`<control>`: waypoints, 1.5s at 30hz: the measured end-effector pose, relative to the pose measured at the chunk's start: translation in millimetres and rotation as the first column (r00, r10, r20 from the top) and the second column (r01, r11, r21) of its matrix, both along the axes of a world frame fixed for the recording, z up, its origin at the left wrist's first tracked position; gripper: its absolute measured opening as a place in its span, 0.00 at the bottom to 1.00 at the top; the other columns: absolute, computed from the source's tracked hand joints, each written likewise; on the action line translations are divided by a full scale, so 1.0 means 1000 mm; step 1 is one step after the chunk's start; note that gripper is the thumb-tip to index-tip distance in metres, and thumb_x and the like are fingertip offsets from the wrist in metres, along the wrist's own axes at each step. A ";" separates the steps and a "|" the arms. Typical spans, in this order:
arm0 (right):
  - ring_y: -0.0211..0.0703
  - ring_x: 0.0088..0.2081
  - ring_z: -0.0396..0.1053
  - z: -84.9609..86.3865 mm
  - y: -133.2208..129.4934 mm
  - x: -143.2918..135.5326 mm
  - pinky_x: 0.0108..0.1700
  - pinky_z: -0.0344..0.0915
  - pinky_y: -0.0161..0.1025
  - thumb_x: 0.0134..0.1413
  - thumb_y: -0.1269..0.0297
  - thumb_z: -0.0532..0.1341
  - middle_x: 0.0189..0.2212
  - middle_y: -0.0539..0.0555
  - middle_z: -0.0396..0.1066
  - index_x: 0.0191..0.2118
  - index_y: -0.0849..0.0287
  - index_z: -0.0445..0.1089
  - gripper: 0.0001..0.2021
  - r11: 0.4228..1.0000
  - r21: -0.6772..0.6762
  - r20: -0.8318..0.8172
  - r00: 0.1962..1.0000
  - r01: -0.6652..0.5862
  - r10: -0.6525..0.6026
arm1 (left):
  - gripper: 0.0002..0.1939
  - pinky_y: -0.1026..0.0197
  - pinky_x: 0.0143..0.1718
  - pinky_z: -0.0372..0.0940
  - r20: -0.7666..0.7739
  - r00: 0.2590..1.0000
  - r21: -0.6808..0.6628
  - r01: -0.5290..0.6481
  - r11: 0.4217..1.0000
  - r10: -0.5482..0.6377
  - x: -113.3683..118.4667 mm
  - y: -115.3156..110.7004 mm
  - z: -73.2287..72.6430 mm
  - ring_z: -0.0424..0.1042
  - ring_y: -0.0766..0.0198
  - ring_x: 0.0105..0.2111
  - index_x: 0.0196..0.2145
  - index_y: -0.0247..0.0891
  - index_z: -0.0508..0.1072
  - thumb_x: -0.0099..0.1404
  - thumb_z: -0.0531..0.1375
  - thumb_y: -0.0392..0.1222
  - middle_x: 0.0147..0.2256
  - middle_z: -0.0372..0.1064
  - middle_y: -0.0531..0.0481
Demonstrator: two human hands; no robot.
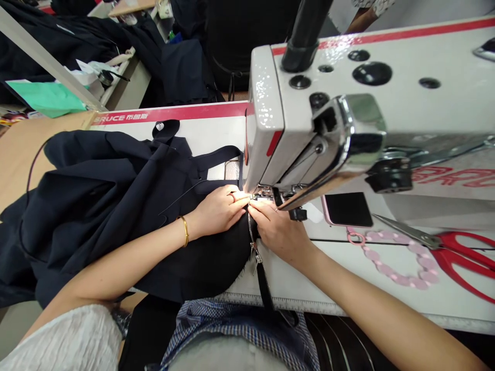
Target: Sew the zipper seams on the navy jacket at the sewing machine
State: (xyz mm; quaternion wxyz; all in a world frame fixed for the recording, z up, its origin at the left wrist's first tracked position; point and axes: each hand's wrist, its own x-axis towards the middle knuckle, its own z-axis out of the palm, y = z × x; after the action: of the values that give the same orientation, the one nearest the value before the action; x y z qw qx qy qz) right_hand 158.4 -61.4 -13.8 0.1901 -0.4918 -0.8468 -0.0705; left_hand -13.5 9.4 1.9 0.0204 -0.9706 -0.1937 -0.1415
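Observation:
My left hand (pixel 222 208), with a gold bangle at its wrist, lies closed on the dark navy garment (pixel 116 190). Its fingertips press the cloth just in front of the presser foot (pixel 266 195) of the sewing machine (pixel 328 123). From that spot a metal-toothed zipper (pixel 250 226) runs toward me, with sliders partway down and a loose end hanging over the table edge. My right hand (pixel 284 232) is closed at the zipper's right side, its fingertips nearly meeting the left ones. The fingers partly hide the zipper tape and the needle area.
Right of my hands lie a phone (pixel 348 208), a pink bead strap (pixel 386 273) and red-handled scissors (pixel 444 242). A ruler strip (pixel 320 305) edges the table (pixel 294 283). More dark cloth (pixel 185 72) is piled behind, and another person's arm (pixel 361 20) shows at the top.

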 end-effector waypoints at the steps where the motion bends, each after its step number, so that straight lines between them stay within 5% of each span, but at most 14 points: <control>1: 0.41 0.39 0.65 0.001 0.000 0.000 0.39 0.59 0.36 0.52 0.76 0.52 0.41 0.54 0.69 0.43 0.62 0.66 0.13 1.000 -0.013 0.007 1.000 0.011 -0.011 | 0.12 0.59 0.38 0.61 -0.006 1.000 -0.005 -0.001 1.000 0.001 0.000 0.000 0.000 0.65 0.59 0.36 0.39 0.32 0.68 0.64 0.48 0.38 0.35 0.69 0.45; 13: 0.44 0.41 0.64 0.003 -0.001 0.002 0.40 0.60 0.38 0.51 0.76 0.51 0.42 0.56 0.68 0.45 0.62 0.66 0.15 0.993 -0.112 0.009 1.000 0.029 -0.028 | 0.11 0.59 0.36 0.59 0.014 1.000 0.005 0.008 1.000 -0.008 0.000 0.000 0.001 0.64 0.60 0.34 0.37 0.33 0.69 0.64 0.48 0.38 0.33 0.69 0.46; 17: 0.46 0.41 0.66 0.002 0.007 0.013 0.41 0.63 0.41 0.55 0.72 0.50 0.39 0.56 0.69 0.41 0.61 0.68 0.12 0.967 -0.250 -0.238 0.971 -0.046 -0.015 | 0.12 0.59 0.35 0.58 -0.026 0.999 -0.011 -0.030 0.999 0.030 -0.001 0.002 0.001 0.63 0.60 0.32 0.38 0.34 0.69 0.65 0.48 0.38 0.28 0.67 0.47; 20: 0.44 0.33 0.69 -0.010 0.015 0.027 0.34 0.65 0.39 0.59 0.68 0.45 0.29 0.54 0.71 0.35 0.60 0.69 0.15 0.936 -0.351 -0.439 0.889 -0.037 -0.130 | 0.12 0.59 0.34 0.57 -0.034 0.999 -0.015 -0.037 0.999 0.036 -0.001 0.003 -0.001 0.63 0.60 0.32 0.41 0.34 0.68 0.65 0.48 0.39 0.26 0.66 0.47; 26: 0.43 0.29 0.69 -0.020 0.019 0.034 0.30 0.66 0.38 0.58 0.66 0.47 0.26 0.54 0.71 0.34 0.60 0.70 0.14 0.919 -0.391 -0.564 0.776 0.050 -0.282 | 0.12 0.59 0.34 0.57 -0.028 0.999 -0.019 -0.045 0.999 0.044 -0.002 0.001 -0.001 0.62 0.59 0.32 0.39 0.34 0.69 0.65 0.48 0.39 0.26 0.66 0.47; 28: 0.44 0.32 0.70 -0.012 0.018 0.032 0.33 0.66 0.39 0.57 0.66 0.50 0.28 0.53 0.72 0.34 0.59 0.71 0.12 0.917 -0.399 -0.523 0.821 0.005 -0.231 | 0.12 0.59 0.35 0.57 -0.023 0.999 -0.017 -0.046 0.999 0.046 -0.002 -0.001 0.000 0.63 0.59 0.33 0.40 0.34 0.68 0.64 0.48 0.39 0.26 0.66 0.47; 31: 0.43 0.43 0.67 0.003 0.015 0.030 0.42 0.63 0.41 0.56 0.69 0.51 0.39 0.53 0.70 0.40 0.54 0.70 0.12 0.906 -0.378 -0.394 0.919 -0.191 0.029 | 0.11 0.59 0.35 0.57 -0.017 0.999 -0.022 -0.043 0.999 0.043 -0.002 -0.001 0.002 0.63 0.59 0.34 0.39 0.34 0.69 0.64 0.49 0.38 0.27 0.67 0.47; 35: 0.42 0.47 0.62 0.010 0.007 0.027 0.44 0.59 0.42 0.54 0.75 0.50 0.48 0.55 0.62 0.44 0.50 0.68 0.17 0.894 -0.323 -0.171 0.948 -0.310 0.267 | 0.12 0.59 0.37 0.58 -0.019 0.999 -0.047 -0.027 0.999 0.026 -0.003 0.002 0.001 0.64 0.60 0.35 0.40 0.35 0.69 0.64 0.48 0.38 0.29 0.68 0.47; 39: 0.40 0.41 0.65 0.005 0.002 0.025 0.40 0.60 0.38 0.54 0.76 0.51 0.41 0.54 0.67 0.41 0.55 0.68 0.14 0.929 -0.158 -0.090 0.942 -0.335 0.324 | 0.12 0.58 0.37 0.58 -0.035 0.999 -0.062 -0.031 0.998 0.029 -0.003 0.001 0.003 0.64 0.58 0.37 0.42 0.35 0.68 0.64 0.50 0.41 0.33 0.68 0.45; 45: 0.36 0.34 0.68 0.002 0.000 0.020 0.35 0.61 0.32 0.56 0.74 0.49 0.34 0.52 0.71 0.37 0.60 0.67 0.10 0.974 -0.016 -0.320 0.924 -0.227 0.211 | 0.16 0.56 0.39 0.58 -0.060 0.998 -0.094 -0.029 0.995 0.023 -0.007 -0.007 0.004 0.62 0.56 0.41 0.42 0.31 0.67 0.63 0.52 0.45 0.38 0.67 0.41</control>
State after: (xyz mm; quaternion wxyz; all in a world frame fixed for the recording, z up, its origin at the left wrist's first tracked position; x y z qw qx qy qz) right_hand 178.7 -61.8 -11.7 0.3171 -0.4038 -0.8565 0.0531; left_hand -20.4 2.3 5.9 -0.0183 -0.9716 -0.2123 -0.1031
